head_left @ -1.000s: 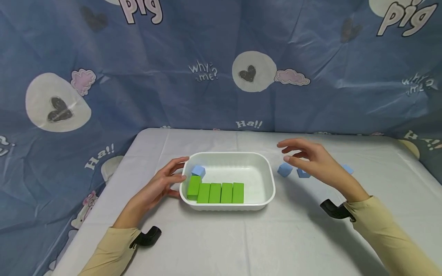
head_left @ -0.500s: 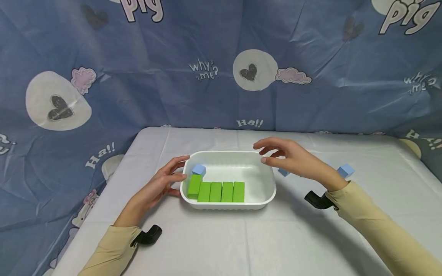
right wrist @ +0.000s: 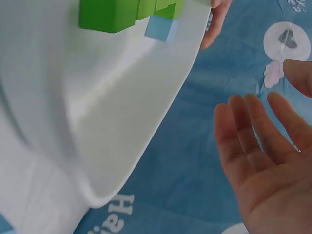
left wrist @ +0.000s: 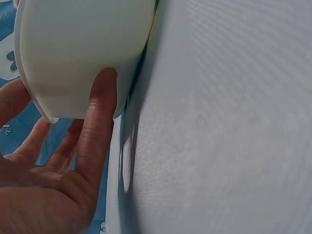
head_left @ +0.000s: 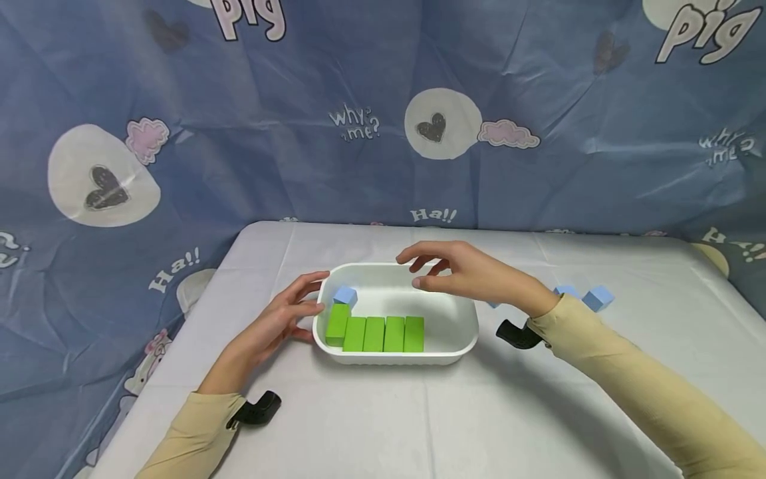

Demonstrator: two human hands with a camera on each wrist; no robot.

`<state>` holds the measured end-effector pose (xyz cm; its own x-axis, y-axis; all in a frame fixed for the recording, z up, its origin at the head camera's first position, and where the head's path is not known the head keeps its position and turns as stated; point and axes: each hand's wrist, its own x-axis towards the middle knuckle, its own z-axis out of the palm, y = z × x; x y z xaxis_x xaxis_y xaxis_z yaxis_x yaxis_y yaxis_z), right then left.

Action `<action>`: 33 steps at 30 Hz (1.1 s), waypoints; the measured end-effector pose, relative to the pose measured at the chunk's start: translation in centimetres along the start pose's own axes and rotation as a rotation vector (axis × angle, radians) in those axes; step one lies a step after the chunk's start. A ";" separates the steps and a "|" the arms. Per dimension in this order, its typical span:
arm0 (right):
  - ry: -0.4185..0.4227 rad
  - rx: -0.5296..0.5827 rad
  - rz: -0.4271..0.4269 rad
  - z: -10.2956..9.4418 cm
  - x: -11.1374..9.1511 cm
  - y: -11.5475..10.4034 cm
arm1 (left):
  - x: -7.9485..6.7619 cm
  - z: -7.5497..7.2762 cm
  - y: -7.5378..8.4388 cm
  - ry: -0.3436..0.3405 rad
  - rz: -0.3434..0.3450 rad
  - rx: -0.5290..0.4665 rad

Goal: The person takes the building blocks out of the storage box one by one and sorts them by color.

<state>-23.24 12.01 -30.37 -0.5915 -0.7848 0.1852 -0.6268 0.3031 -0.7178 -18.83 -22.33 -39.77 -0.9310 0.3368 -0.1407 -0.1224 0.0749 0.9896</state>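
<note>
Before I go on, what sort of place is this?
Probably a makeshift indoor recording corner rather than a workshop or kitchen: a blue printed cloth backs the scene, a white-covered table stands before it, and black devices sit at both wrists.

You wore long, plain tan sleeves (head_left: pixel 634 364). A bent black fitting (head_left: pixel 258 410) sat at each of your cuffs (head_left: pixel 219 403).

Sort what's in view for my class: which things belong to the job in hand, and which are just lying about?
Belongs, it seems:
white tray, touched by the left grip
green blocks, in the tray
blue block, in the tray
loose blue blocks outside the tray, probably

Just around:
patterned cloth, behind
white tablecloth, underneath
black wrist pieces, worn rather than handled
</note>
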 end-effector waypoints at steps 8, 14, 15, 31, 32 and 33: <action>-0.095 -0.024 0.017 0.9 2.5 0.0 | 0.0 0.0 0.0 0.009 -0.010 0.007; -0.210 -0.033 0.038 1.4 4.7 0.4 | 0.0 0.0 0.1 0.003 -0.015 0.010; -0.231 -0.029 0.041 1.4 5.1 0.5 | 0.0 0.0 0.1 0.004 -0.017 0.009; -0.420 0.049 0.067 4.0 9.1 2.9 | -0.1 -0.1 0.2 -0.009 -0.014 0.006; -0.423 0.050 0.071 4.2 9.2 2.9 | 0.0 -0.1 0.2 -0.008 -0.015 0.007; -0.427 0.049 0.077 4.4 9.2 2.9 | 0.0 -0.1 0.2 -0.008 -0.016 0.007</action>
<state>-28.29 3.27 -33.76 -0.3667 -0.9170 -0.1571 -0.5581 0.3519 -0.7515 -18.86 -22.38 -39.55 -0.9261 0.3433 -0.1563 -0.1345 0.0864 0.9871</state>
